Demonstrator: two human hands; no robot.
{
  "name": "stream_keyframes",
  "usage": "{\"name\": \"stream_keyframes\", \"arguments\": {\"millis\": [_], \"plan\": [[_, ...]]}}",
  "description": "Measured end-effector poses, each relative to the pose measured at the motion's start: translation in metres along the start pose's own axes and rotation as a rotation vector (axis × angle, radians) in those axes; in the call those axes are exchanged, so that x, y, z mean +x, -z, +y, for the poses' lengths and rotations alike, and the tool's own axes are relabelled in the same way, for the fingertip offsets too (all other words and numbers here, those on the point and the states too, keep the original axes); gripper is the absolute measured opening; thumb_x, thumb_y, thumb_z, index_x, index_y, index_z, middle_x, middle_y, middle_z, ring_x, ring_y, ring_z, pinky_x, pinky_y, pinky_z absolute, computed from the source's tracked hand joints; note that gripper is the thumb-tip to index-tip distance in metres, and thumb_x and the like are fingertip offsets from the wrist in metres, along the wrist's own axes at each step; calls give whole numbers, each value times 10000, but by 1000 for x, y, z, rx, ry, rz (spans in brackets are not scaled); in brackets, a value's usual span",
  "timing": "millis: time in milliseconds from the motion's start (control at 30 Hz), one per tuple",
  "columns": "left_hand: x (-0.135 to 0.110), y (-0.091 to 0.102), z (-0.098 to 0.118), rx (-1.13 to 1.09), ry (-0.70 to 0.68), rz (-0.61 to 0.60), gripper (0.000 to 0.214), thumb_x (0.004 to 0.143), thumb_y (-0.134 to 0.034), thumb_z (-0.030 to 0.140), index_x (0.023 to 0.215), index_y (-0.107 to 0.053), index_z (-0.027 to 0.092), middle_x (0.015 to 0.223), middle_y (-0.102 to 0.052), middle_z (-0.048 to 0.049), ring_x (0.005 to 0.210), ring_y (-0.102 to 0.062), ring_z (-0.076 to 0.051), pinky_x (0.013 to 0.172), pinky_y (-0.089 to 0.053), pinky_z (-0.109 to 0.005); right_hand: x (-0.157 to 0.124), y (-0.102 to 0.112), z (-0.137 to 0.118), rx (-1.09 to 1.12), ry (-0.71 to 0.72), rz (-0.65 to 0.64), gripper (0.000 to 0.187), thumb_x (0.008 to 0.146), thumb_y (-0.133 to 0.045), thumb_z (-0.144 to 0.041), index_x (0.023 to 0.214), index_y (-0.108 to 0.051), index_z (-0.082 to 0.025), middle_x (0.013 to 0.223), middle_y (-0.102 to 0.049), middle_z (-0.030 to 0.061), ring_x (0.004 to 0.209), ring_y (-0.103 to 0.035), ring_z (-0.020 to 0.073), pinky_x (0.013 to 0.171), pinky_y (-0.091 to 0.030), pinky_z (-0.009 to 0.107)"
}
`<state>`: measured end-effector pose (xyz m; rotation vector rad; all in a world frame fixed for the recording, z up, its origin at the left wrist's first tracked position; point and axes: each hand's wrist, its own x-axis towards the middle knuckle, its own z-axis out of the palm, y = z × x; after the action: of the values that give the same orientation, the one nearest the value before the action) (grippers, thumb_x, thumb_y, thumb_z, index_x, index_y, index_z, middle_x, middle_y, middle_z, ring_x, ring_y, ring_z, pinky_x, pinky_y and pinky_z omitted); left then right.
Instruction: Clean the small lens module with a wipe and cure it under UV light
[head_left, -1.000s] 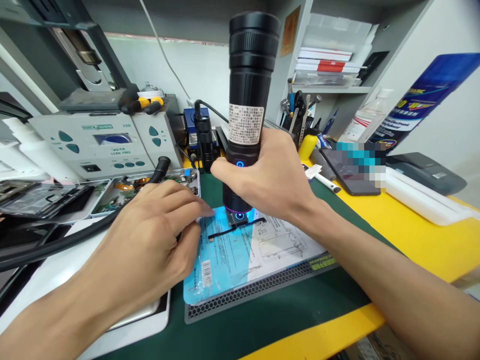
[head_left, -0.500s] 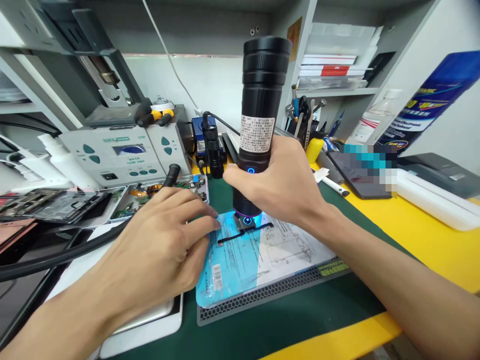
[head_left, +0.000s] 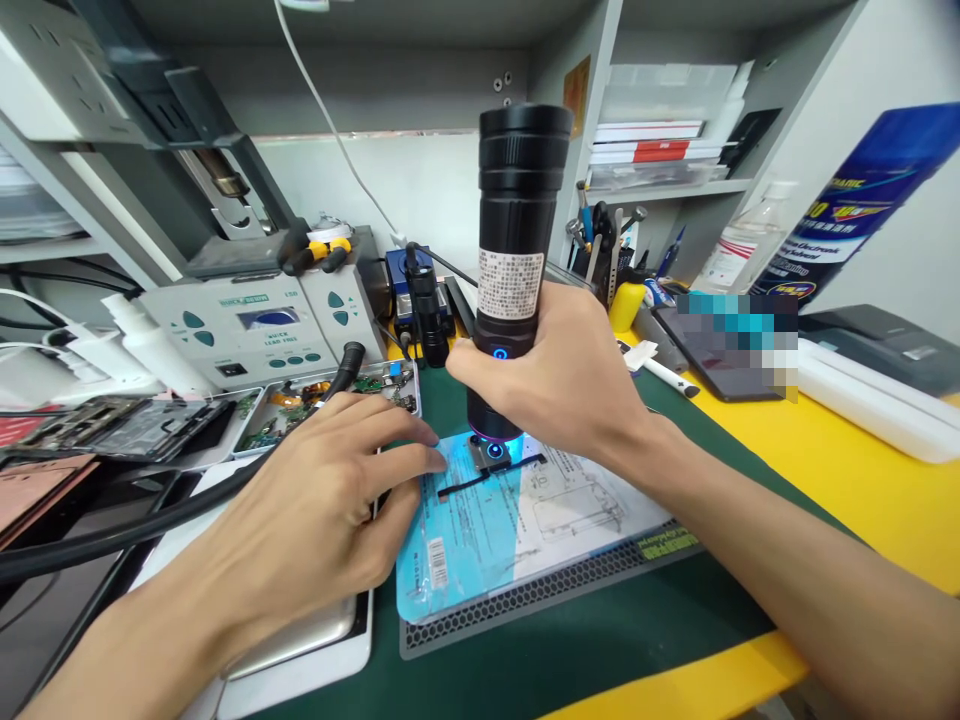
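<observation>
My right hand (head_left: 566, 385) is wrapped round a tall black torch-like lamp (head_left: 516, 240) that stands head-down over a small part with a black ribbon cable (head_left: 491, 468). Blue-violet light glows at its lower end. The part lies on a printed sheet in a clear sleeve (head_left: 517, 515) on a dark work mat (head_left: 540, 590). My left hand (head_left: 315, 510) lies flat, fingers stretched, with fingertips pressing the sleeve's left edge beside the cable.
A grey soldering station (head_left: 262, 325) and a tray of small parts (head_left: 322, 400) stand at the back left, with a thick black hose (head_left: 150, 515) crossing. A tool holder (head_left: 600, 240), bottle (head_left: 739, 250), dark tablet (head_left: 712, 350) and white bar (head_left: 870, 400) are on the yellow bench at right.
The view has shifted slightly, so everything sits a little lower and to the right in the picture. Both hands and the lamp keep the same hold and place over the part.
</observation>
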<state>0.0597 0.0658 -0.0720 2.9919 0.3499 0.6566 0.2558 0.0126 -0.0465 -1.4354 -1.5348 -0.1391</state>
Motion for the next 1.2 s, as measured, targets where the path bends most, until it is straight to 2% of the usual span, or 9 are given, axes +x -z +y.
{"name": "stream_keyframes", "arguments": {"millis": [133,333,600,800,933,1067,1200], "plan": [[-3,1,-3,-57,34,0,228,862,-518,87,947,-681,222,1025,-664,-10,913,-590,-187,824,-431,-391,0,3,-1,4,-20,-10,287,761,-615,-270,617,-375,-209,574,-435,-49,538,-369,103,497,-297,258],[-5,1,-1,-156,155,-49,276,856,-512,81,1004,-666,256,1092,-632,17,1012,-579,-158,885,-462,-323,0,5,-2,17,-36,-8,293,756,-627,-276,614,-379,-214,568,-446,-49,531,-378,107,495,-305,267],[-6,2,-1,-80,85,-51,337,857,-492,94,1048,-699,279,1113,-627,-7,972,-572,-197,867,-462,-394,1,4,-2,23,-42,-5,293,749,-626,-287,609,-378,-216,558,-447,-52,517,-377,106,480,-293,264],[-3,2,0,-141,183,-66,249,906,-515,175,1098,-647,260,1102,-631,-10,1009,-588,-182,912,-481,-353,1,5,-3,26,-42,-1,287,749,-627,-284,607,-388,-213,573,-462,-46,527,-389,108,489,-299,263],[-2,3,2,-161,204,-68,200,915,-513,205,1066,-631,261,1093,-621,-1,1008,-583,-169,899,-479,-332,1,6,-2,29,-44,-1,286,750,-626,-286,608,-388,-214,570,-463,-50,528,-394,108,485,-307,261],[-2,5,0,-148,326,-30,105,914,-548,314,980,-605,254,996,-623,-2,899,-578,-180,767,-479,-326,1,6,-3,20,-53,-4,275,748,-626,-289,609,-401,-213,565,-466,-49,526,-398,111,484,-307,266],[-3,3,-5,-114,361,26,92,927,-538,305,913,-604,243,934,-628,11,883,-585,-168,775,-454,-318,1,5,-2,29,-54,-8,257,750,-626,-294,622,-419,-212,573,-480,-48,530,-405,112,490,-315,265]]}}
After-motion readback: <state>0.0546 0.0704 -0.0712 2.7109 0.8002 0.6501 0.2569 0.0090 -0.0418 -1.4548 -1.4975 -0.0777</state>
